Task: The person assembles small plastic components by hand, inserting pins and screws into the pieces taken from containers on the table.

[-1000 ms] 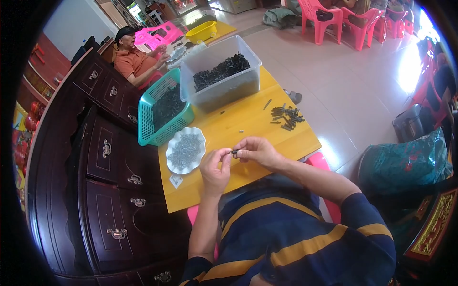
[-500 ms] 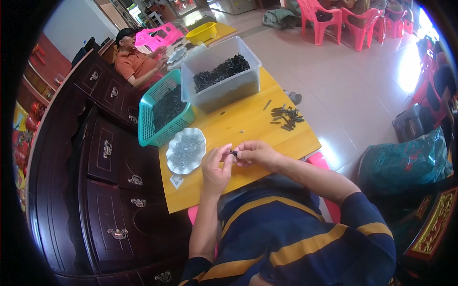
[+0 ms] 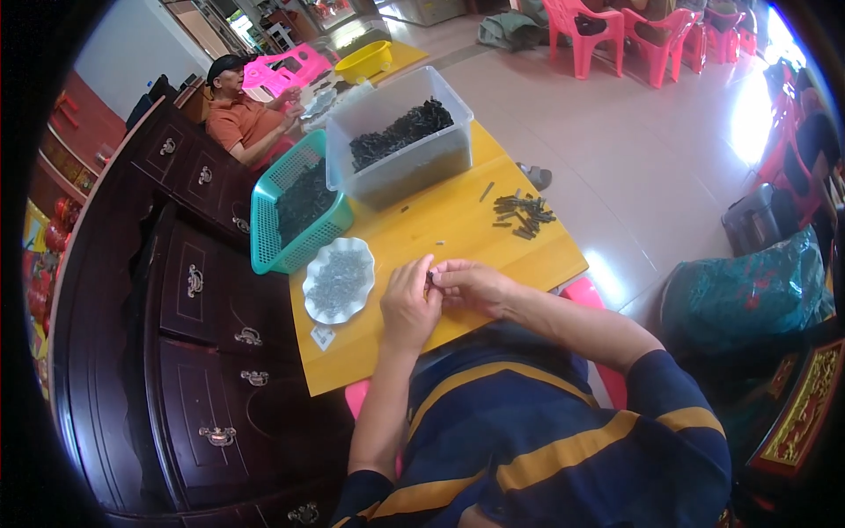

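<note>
My left hand [image 3: 411,297] and my right hand [image 3: 478,289] meet above the near part of the yellow table [image 3: 449,216]. Between their fingertips is a small dark piece [image 3: 430,278], mostly covered by the fingers, so its kind cannot be made out. Both hands are closed in a pinch around it. Left of my left hand, a white scalloped dish [image 3: 310,297] holds many tiny clear-grey pieces. Short dark strips [image 3: 523,216] lie in a loose pile at the table's right side, beyond my right hand.
A green basket [image 3: 262,236] and a translucent plastic bin [image 3: 407,182], both holding dark pieces, stand on the table's far side. A small white packet [image 3: 323,338] lies beside the dish. Dark wooden drawers [image 3: 198,343] line the left. Another person in orange [image 3: 245,128] sits beyond.
My left hand has turned and its fingers have closed in nearer the right hand, covering more of the small dark piece. The whole view has shifted slightly.
</note>
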Demonstrator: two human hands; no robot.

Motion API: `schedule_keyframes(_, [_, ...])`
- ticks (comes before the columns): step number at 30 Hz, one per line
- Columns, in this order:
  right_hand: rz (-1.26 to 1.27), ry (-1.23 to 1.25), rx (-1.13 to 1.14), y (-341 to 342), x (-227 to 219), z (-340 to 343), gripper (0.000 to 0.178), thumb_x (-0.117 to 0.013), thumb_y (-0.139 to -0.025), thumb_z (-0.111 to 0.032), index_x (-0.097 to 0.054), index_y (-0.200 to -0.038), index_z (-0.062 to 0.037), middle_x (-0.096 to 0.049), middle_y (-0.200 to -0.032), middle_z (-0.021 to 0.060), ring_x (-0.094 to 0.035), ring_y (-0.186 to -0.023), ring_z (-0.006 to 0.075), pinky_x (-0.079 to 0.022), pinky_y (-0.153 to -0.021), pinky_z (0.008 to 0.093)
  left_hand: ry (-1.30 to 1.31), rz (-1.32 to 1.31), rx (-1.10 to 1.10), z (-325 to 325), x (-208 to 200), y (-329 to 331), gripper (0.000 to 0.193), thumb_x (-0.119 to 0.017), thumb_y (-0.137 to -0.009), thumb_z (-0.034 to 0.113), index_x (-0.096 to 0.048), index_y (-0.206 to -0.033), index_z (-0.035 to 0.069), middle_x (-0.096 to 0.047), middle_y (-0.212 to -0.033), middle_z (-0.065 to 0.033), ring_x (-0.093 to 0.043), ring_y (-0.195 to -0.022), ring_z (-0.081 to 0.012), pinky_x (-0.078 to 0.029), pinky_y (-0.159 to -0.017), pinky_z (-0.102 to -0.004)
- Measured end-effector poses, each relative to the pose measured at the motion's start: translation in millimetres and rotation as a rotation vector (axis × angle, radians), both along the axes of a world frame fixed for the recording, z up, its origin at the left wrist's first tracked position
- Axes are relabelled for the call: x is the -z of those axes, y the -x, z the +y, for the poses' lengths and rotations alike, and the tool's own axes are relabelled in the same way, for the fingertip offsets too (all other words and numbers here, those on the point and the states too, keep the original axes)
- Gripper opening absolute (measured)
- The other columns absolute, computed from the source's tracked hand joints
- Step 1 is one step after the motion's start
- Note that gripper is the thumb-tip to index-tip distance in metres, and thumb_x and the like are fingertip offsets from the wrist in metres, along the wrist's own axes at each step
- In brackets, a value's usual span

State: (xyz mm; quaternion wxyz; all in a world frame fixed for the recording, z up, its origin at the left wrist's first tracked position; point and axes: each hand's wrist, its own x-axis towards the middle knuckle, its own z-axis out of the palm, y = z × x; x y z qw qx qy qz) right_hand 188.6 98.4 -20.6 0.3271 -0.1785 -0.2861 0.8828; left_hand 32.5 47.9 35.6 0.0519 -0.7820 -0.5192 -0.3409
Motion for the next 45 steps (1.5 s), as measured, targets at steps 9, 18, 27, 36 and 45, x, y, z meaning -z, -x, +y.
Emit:
schedule_keyframes(9, [-0.052, 0.058, 0.017, -3.3, -0.9, 1.5, 0.015, -0.063, -0.103, -0.025, -0.070, -0.109, -0.0132, -0.070, -0.100, -0.0010, -0.065, -0.089, 0.0110, -0.054, -0.084, 0.0299, 0.097, -0.044, 0.050, 0.8, -3.1, 2.3, 0.033, -0.072, -0.083, 0.007, -0.064, -0.115, 0.006, -0.070, -0.106, -0.0126, -0.066, -0.098, -0.0345, -0.054, -0.082, -0.0432])
schedule_keyframes(18, [-0.058, -0.025, -0.023, -3.5, -1.7, 4.2, 0.014, -0.065, -0.101, -0.026, -0.069, -0.100, -0.0121, -0.067, -0.089, -0.0021, -0.063, -0.082, 0.0104, -0.052, -0.078, 0.0284, 0.069, -0.005, 0.120, -0.9, -7.8, 5.9, 0.031, -0.071, -0.086, 0.010, -0.064, -0.116, 0.007, -0.070, -0.102, -0.0143, -0.068, -0.095, -0.0364, -0.055, -0.080, -0.0450])
schedule_keyframes(27, [-0.034, -0.043, 0.051, 8.9, 14.0, -4.6, 0.015, -0.064, -0.102, -0.023, -0.069, -0.094, -0.0106, -0.060, -0.077, -0.0048, -0.053, -0.069, 0.0071, -0.044, -0.065, 0.0226, -0.014, 0.024, 0.147, -5.4, -2.7, 9.3, 0.026, -0.069, -0.085, 0.011, -0.063, -0.110, 0.009, -0.071, -0.097, -0.0092, -0.069, -0.091, -0.0315, -0.056, -0.076, -0.0433])
schedule_keyframes(36, [-0.038, -0.112, 0.064, 3.4, -3.2, -4.1, 0.014, -0.065, -0.102, -0.018, -0.070, -0.106, -0.0058, -0.068, -0.094, 0.0005, -0.060, -0.082, 0.0089, -0.049, -0.076, 0.0240, 0.004, -0.050, 0.074, -0.4, 0.2, 11.2, 0.034, -0.067, -0.087, 0.010, -0.066, -0.120, 0.002, -0.073, -0.105, -0.0173, -0.071, -0.094, -0.0368, -0.057, -0.082, -0.0449])
schedule_keyframes(45, [-0.104, -0.192, 0.037, -3.0, 8.8, 5.6, 0.013, -0.069, -0.099, -0.017, -0.073, -0.100, -0.0052, -0.069, -0.091, -0.0001, -0.057, -0.076, 0.0088, -0.046, -0.071, 0.0218, -0.056, -0.037, 0.166, -2.2, -7.4, 10.5, 0.027, -0.069, -0.085, 0.011, -0.071, -0.111, 0.003, -0.074, -0.102, -0.0156, -0.071, -0.092, -0.0341, -0.058, -0.081, -0.0425])
